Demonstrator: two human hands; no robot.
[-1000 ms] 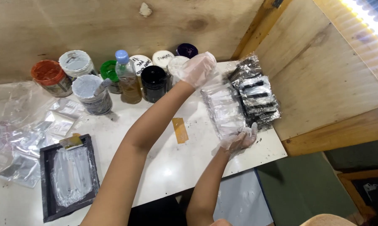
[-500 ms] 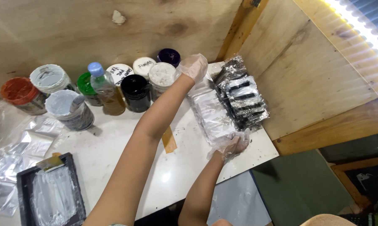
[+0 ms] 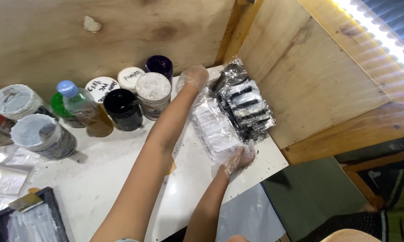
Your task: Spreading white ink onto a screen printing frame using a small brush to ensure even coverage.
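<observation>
Row of clear packets (image 3: 215,127), apparently overlapping, on table

Bright light comes from a strip lamp (image 3: 381,33) up beyond my right hand (image 3: 240,157), blown out to white. My left arm (image 3: 157,148) throws a soft shadow on the glaring white table (image 3: 103,175). Everything looks slightly soft, with the edges bent.

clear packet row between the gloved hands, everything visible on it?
The row of clear packets is a line of small see-through plastic sleeves with whitish contents, overlapped flat on the white table. The gloved left hand presses its far end, the gloved right hand its near end. A row of black-and-white packets lies alongside.
</observation>
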